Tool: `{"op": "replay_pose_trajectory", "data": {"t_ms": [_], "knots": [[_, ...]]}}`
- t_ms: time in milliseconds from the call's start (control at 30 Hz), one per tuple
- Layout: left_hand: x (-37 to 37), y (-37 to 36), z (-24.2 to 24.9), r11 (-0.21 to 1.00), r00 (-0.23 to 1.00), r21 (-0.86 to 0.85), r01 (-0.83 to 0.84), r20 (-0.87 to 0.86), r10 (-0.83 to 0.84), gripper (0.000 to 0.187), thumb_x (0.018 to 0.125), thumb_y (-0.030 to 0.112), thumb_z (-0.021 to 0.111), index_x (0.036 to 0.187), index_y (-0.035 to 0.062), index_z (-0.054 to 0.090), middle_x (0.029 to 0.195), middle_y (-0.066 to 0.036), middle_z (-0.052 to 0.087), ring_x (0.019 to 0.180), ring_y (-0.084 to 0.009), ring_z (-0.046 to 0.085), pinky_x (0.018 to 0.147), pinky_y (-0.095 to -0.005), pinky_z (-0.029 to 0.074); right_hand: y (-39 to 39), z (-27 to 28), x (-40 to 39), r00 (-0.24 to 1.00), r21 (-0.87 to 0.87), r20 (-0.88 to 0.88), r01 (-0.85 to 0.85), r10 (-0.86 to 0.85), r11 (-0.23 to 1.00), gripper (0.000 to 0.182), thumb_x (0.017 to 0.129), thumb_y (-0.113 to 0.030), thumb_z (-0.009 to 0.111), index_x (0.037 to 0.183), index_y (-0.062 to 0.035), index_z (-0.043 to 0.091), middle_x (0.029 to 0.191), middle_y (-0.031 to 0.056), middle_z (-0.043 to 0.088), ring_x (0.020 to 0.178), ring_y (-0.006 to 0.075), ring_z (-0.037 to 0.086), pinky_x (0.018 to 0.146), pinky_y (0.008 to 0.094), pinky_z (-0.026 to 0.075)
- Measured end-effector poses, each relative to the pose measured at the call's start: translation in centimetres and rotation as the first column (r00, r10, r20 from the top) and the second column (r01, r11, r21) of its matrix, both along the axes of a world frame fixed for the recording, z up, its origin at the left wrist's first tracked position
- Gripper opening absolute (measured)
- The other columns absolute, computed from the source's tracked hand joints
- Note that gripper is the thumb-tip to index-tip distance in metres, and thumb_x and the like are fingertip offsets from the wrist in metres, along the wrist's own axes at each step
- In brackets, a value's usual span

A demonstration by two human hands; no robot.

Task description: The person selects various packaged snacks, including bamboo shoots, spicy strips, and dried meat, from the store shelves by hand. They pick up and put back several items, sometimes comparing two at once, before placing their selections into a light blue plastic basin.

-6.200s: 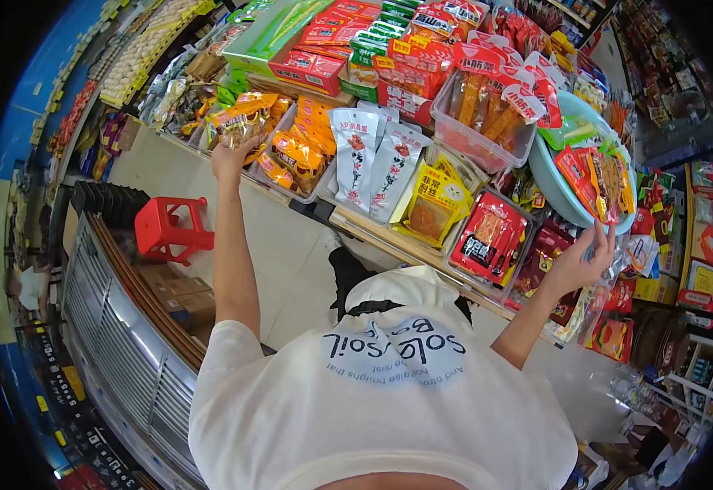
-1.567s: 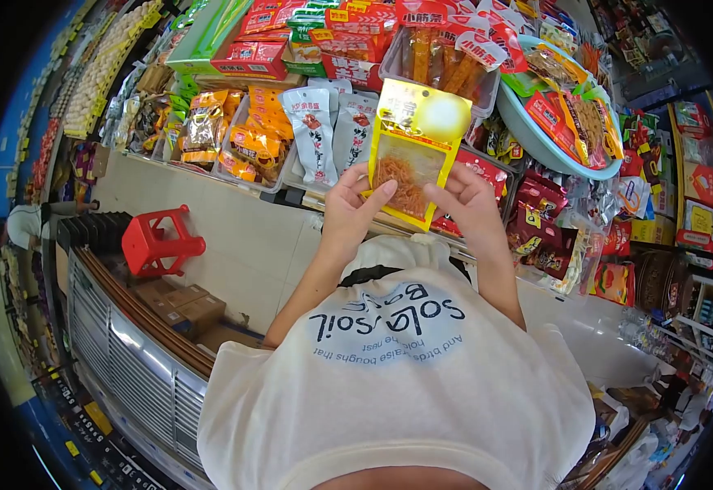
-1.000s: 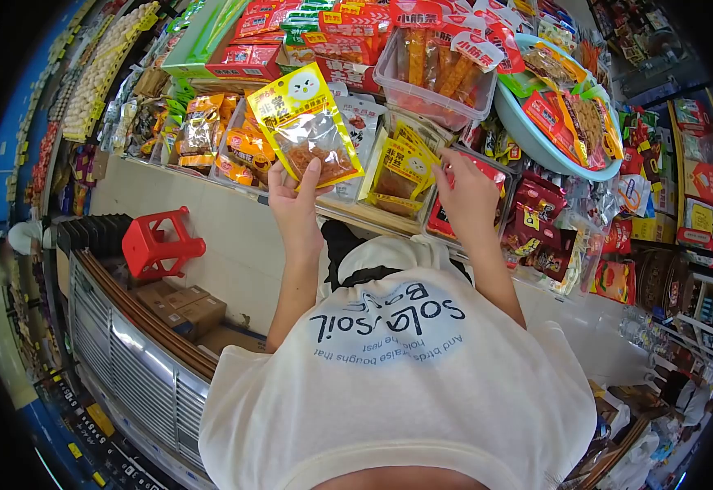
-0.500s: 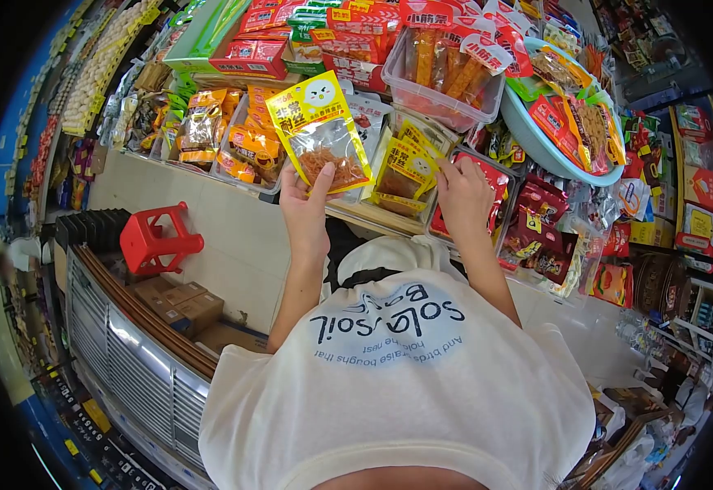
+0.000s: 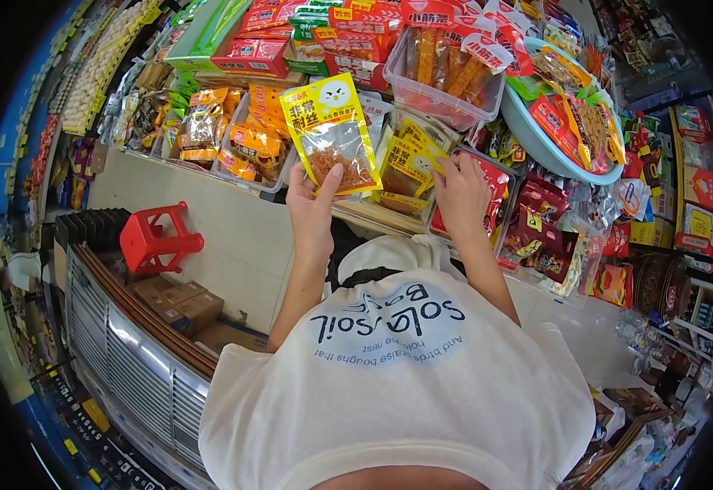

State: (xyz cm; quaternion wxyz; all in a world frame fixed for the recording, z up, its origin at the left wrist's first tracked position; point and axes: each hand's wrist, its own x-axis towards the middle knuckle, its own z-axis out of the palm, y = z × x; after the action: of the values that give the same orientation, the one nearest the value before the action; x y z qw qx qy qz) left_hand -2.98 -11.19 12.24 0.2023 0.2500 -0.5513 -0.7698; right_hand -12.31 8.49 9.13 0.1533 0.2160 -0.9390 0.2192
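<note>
My left hand (image 5: 312, 200) grips a yellow snack packet (image 5: 336, 135) by its lower edge, thumb across the front. The packet has a clear window showing orange-brown shreds, and a white cartoon face at the top. My right hand (image 5: 462, 194) has its fingers closed at the right edge of a similar yellow packet (image 5: 412, 163), which stands tilted in a clear plastic bin among more of its kind. Just right of that hand is a bin of red packets (image 5: 493, 184). Behind the held packet, a grey-white packet (image 5: 374, 110) is partly hidden.
A bin of orange packets (image 5: 257, 143) stands on the left, and a clear tub of snack sticks (image 5: 446, 69) behind. A light blue basin (image 5: 528, 122) of packets sits at the right. On the floor are a red stool (image 5: 158, 237) and cardboard boxes (image 5: 189, 306).
My left hand has shifted slightly right with its packet, which now stands a little more upright and closer to the other yellow packet. My right hand has barely moved.
</note>
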Motion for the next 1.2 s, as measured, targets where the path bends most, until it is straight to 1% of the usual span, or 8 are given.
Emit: {"op": "replay_pose_trajectory", "data": {"t_ms": [433, 633, 700, 733, 800, 900, 1033, 1200], "knots": [[0.4, 0.3, 0.4, 1.000, 1.000, 0.007, 0.018, -0.009, -0.018, 0.036, 0.090, 0.011, 0.065, 0.122, 0.0054, 0.050, 0.107, -0.006, 0.066, 0.090, -0.0121, 0.066, 0.068, -0.0252, 0.053, 0.1, -1.4, 0.0, 0.993, 0.286, -0.076, -0.064, 0.089, 0.956, 0.022, 0.073, -0.017, 0.074, 0.094, -0.0104, 0.072, 0.088, 0.0072, 0.053, 0.082, 0.0255, 0.054, 0.070, 0.0349, 0.049], [0.8, 0.2, -0.1, 0.998, 0.999, 0.054, 0.016, -0.032, -0.014, 0.031, 0.090, 0.013, 0.065, 0.115, 0.0034, 0.051, 0.104, -0.008, 0.066, 0.085, -0.0118, 0.066, 0.066, -0.0235, 0.054, -0.2, 0.9, 0.5, 0.992, -0.302, -0.077, -0.122, 0.103, 0.945, 0.005, 0.082, -0.007, 0.064, 0.084, -0.0041, 0.068, 0.092, 0.0107, 0.057, 0.082, 0.0241, 0.056, 0.067, 0.0353, 0.048], [0.9, 0.1, 0.0, 0.998, 0.999, 0.041, 0.049, -0.025, -0.048, 0.029, 0.091, 0.013, 0.064, 0.116, 0.0036, 0.051, 0.104, -0.008, 0.066, 0.085, -0.0116, 0.066, 0.066, -0.0235, 0.054, -0.2, 3.8, 0.8, 0.999, -0.664, 0.020, -0.009, 0.030, 0.747, 0.010, 0.092, -0.011, 0.058, 0.094, -0.0013, 0.061, 0.092, 0.0113, 0.061, 0.079, 0.0177, 0.059, 0.069, 0.0302, 0.047], [1.0, 0.2, 0.0, 0.996, 0.996, 0.030, 0.089, -0.021, -0.088, 0.028, 0.092, 0.013, 0.062, 0.116, 0.0038, 0.051, 0.104, -0.008, 0.066, 0.085, -0.0115, 0.066, 0.066, -0.0236, 0.054, 0.0, 4.6, 1.0, 0.999, -0.664, 0.023, -0.008, 0.031, 0.748, 0.010, 0.092, -0.011, 0.058, 0.094, -0.0013, 0.061, 0.092, 0.0113, 0.061, 0.079, 0.0177, 0.059, 0.069, 0.0302, 0.047], [1.1, 0.6, -0.2, 0.990, 0.991, 0.023, 0.136, -0.021, -0.136, 0.030, 0.093, 0.013, 0.061, 0.119, 0.0039, 0.049, 0.105, -0.009, 0.066, 0.088, -0.0126, 0.066, 0.068, -0.0249, 0.054, 0.8, 5.7, 1.0, 0.974, -0.863, 0.207, 0.135, 0.097, 0.486, 0.017, 0.100, -0.016, 0.049, 0.104, -0.0001, 0.053, 0.097, 0.0081, 0.063, 0.083, 0.0105, 0.061, 0.069, 0.0235, 0.052], [1.0, 0.9, 0.0, 0.976, 0.976, 0.020, 0.218, -0.031, -0.218, 0.034, 0.094, 0.013, 0.060, 0.124, 0.0038, 0.048, 0.108, -0.010, 0.066, 0.092, -0.0138, 0.066, 0.071, -0.0269, 0.054, 1.5, 5.8, 0.1, 0.981, -0.923, 0.161, 0.111, 0.107, 0.368, 0.018, 0.102, -0.019, 0.045, 0.103, -0.0017, 0.050, 0.093, 0.0062, 0.062, 0.079, 0.0064, 0.060, 0.064, 0.0195, 0.051], [1.1, 1.4, 0.3, 0.964, 0.965, 0.061, 0.257, -0.061, -0.254, 0.033, 0.094, 0.013, 0.059, 0.124, 0.0039, 0.048, 0.108, -0.009, 0.067, 0.091, -0.0120, 0.066, 0.071, -0.0249, 0.054, 2.2, 6.6, 0.6, 0.879, -0.972, 0.232, 0.222, 0.417, 0.073, 0.014, 0.101, -0.017, 0.047, 0.098, -0.0049, 0.050, 0.091, 0.0037, 0.062, 0.074, 0.0049, 0.061, 0.061, 0.0199, 0.052], [1.2, 1.6, 0.4, 0.963, 0.966, 0.091, 0.252, -0.083, -0.245, 0.034, 0.095, 0.014, 0.058, 0.125, 0.0043, 0.047, 0.107, -0.008, 0.067, 0.092, -0.0115, 0.065, 0.071, -0.0247, 0.054, 1.6, 7.1, 0.8, 0.908, -0.966, 0.246, 0.259, 0.340, 0.009, 0.014, 0.101, -0.016, 0.047, 0.096, -0.0034, 0.050, 0.090, 0.0043, 0.062, 0.075, 0.0073, 0.061, 0.065, 0.0227, 0.052]]}}
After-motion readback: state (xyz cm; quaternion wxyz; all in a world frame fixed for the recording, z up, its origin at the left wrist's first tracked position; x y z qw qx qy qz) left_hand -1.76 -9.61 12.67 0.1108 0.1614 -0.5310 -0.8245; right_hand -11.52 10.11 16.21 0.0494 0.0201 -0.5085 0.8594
